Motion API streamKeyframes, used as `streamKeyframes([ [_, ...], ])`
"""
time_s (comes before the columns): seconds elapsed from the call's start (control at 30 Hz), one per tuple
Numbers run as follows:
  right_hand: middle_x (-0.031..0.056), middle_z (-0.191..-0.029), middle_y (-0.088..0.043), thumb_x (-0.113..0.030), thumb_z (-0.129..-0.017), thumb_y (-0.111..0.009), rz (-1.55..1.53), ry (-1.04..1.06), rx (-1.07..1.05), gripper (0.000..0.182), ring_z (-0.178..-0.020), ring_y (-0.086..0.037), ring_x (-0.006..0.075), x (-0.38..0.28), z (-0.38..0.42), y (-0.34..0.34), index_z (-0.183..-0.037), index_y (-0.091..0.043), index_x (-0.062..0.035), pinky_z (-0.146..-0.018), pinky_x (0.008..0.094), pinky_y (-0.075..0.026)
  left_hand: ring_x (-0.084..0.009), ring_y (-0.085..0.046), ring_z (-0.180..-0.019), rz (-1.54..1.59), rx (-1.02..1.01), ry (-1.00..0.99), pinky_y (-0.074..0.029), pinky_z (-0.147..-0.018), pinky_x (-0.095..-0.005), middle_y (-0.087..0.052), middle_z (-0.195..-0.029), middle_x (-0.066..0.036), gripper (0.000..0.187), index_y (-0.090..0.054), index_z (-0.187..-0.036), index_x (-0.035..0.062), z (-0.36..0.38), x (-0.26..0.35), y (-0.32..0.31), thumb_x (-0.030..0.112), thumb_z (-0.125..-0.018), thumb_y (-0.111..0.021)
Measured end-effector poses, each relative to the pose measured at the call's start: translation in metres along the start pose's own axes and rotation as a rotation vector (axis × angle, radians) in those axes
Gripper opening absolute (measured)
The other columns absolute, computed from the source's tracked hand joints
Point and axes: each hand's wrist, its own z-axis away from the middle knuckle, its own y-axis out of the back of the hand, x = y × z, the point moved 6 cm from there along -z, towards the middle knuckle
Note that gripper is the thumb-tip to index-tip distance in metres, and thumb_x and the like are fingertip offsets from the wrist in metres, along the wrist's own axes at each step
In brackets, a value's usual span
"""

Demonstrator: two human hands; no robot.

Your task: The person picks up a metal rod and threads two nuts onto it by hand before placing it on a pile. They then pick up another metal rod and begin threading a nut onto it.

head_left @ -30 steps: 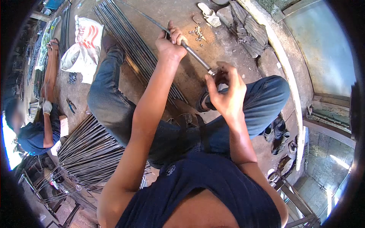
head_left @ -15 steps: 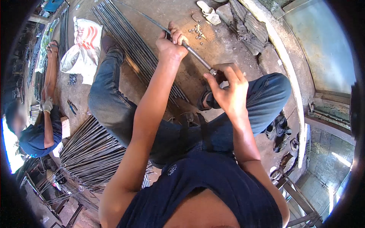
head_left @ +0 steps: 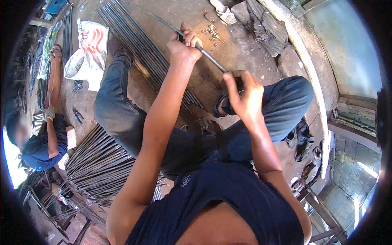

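Note:
A long metal rod [head_left: 213, 60] runs from the upper left down toward the middle right. My left hand [head_left: 185, 45] is wrapped round it, with the rod passing through the fist. At the rod's lower right end, my right hand [head_left: 245, 92] is closed with thumb and curled fingers over the tip. The nut at that end is hidden by the fingers. Several small nuts [head_left: 213, 32] lie on the floor beyond my left hand.
Long rods [head_left: 136, 38] lie between my legs, and a fan of rods [head_left: 104, 163] is at lower left. A white sack [head_left: 90, 51], pliers [head_left: 77, 116] and a sandal [head_left: 223, 12] rest on the floor. A co-worker [head_left: 43, 143] sits at far left.
My right hand has closed over the rod's end, covering the nut that showed there before. My left hand keeps its hold on the rod.

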Motion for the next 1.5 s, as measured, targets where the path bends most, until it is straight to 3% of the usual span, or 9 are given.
streamKeyframes([
  [0.1,0.0168,-0.071,-0.060,-0.016,-0.083,-0.073,0.016,-0.289,-0.206,0.023,-0.061,-0.062,0.0351,0.020,0.000,-0.010,-0.092,-0.060,0.0010,-0.058,0.0419,-0.049,-0.0094,-0.027,-0.038,-0.001,0.004,0.002,-0.019,-0.035,-0.0232,-0.043,-0.063,0.002,0.050,-0.060,-0.085,0.0021,0.001,0.000,-0.001,0.039,-0.098,-0.028],
  [0.17,0.0184,-0.066,-0.060,-0.027,-0.090,-0.067,-0.031,0.134,0.112,0.031,-0.057,-0.060,0.0343,-0.016,-0.002,0.002,-0.089,-0.061,0.0036,-0.058,0.0428,-0.048,-0.0095,-0.027,-0.038,0.029,-0.048,0.054,-0.020,-0.035,-0.0232,-0.043,-0.062,0.003,0.049,-0.059,-0.084,0.0032,0.003,-0.001,-0.004,0.039,-0.098,-0.028],
  [0.7,0.0164,-0.067,-0.060,-0.024,-0.088,-0.069,-0.006,0.354,0.209,0.029,-0.059,-0.060,0.0300,-0.016,-0.001,0.003,-0.100,-0.061,0.0018,-0.058,0.0379,-0.047,-0.0088,-0.026,-0.039,-0.032,0.040,-0.005,-0.019,-0.035,-0.0221,-0.036,-0.060,0.003,0.045,-0.062,-0.090,0.0035,0.002,0.000,0.002,0.035,-0.097,-0.031],
  [0.77,0.0168,-0.083,-0.062,-0.014,-0.083,-0.072,-0.031,-0.338,-0.248,0.030,-0.074,-0.063,0.0278,0.017,-0.002,-0.008,-0.106,-0.059,0.0003,-0.065,0.0376,-0.050,-0.0089,-0.026,-0.039,-0.039,0.059,-0.019,-0.019,-0.035,-0.0220,-0.037,-0.060,0.003,0.043,-0.061,-0.088,0.0038,0.001,0.001,0.003,0.034,-0.097,-0.031],
  [0.97,0.0139,-0.071,-0.059,-0.019,-0.089,-0.067,0.029,0.464,0.265,0.022,-0.064,-0.061,0.0333,-0.010,0.002,0.001,-0.098,-0.062,0.0007,-0.061,0.0367,-0.049,-0.0100,-0.027,-0.040,0.004,0.014,0.015,-0.020,-0.037,-0.0240,-0.038,-0.062,0.001,0.053,-0.062,-0.096,-0.0005,-0.002,0.002,0.007,0.040,-0.099,-0.029],
  [1.03,0.0165,-0.089,-0.059,-0.012,-0.085,-0.070,0.123,-0.212,-0.196,0.020,-0.079,-0.062,0.0339,0.029,-0.002,-0.015,-0.099,-0.062,-0.0002,-0.064,0.0379,-0.049,-0.0101,-0.027,-0.039,0.005,0.014,0.023,-0.020,-0.037,-0.0241,-0.038,-0.062,0.001,0.053,-0.062,-0.095,-0.0004,-0.001,0.001,0.007,0.040,-0.099,-0.029],
  [1.23,0.0177,-0.067,-0.063,-0.013,-0.087,-0.068,-0.043,0.291,0.298,0.015,-0.062,-0.062,0.0310,-0.024,-0.003,0.002,-0.082,-0.067,0.0009,-0.063,0.0387,-0.049,-0.0103,-0.027,-0.039,-0.033,0.048,-0.006,-0.020,-0.037,-0.0242,-0.040,-0.061,0.001,0.052,-0.062,-0.094,0.0004,-0.002,0.003,0.011,0.040,-0.099,-0.029],
  [1.37,0.0103,-0.064,-0.062,-0.018,-0.087,-0.068,-0.247,-0.450,-0.134,0.018,-0.058,-0.062,0.0295,0.034,-0.008,-0.014,-0.082,-0.068,-0.0009,-0.058,0.0349,-0.048,-0.0093,-0.026,-0.038,-0.087,0.155,-0.050,-0.018,-0.033,-0.0230,-0.038,-0.058,0.002,0.044,-0.061,-0.086,0.0032,0.001,-0.002,0.012,0.034,-0.096,-0.031],
  [1.5,0.0111,-0.067,-0.062,-0.025,-0.090,-0.066,-0.033,0.259,0.145,0.026,-0.062,-0.062,0.0223,0.000,-0.011,-0.005,-0.092,-0.067,0.0010,-0.060,0.0320,-0.048,-0.0094,-0.026,-0.037,-0.071,0.132,-0.048,-0.019,-0.033,-0.0229,-0.036,-0.057,0.002,0.045,-0.062,-0.087,0.0031,-0.001,0.003,0.016,0.034,-0.097,-0.031],
])
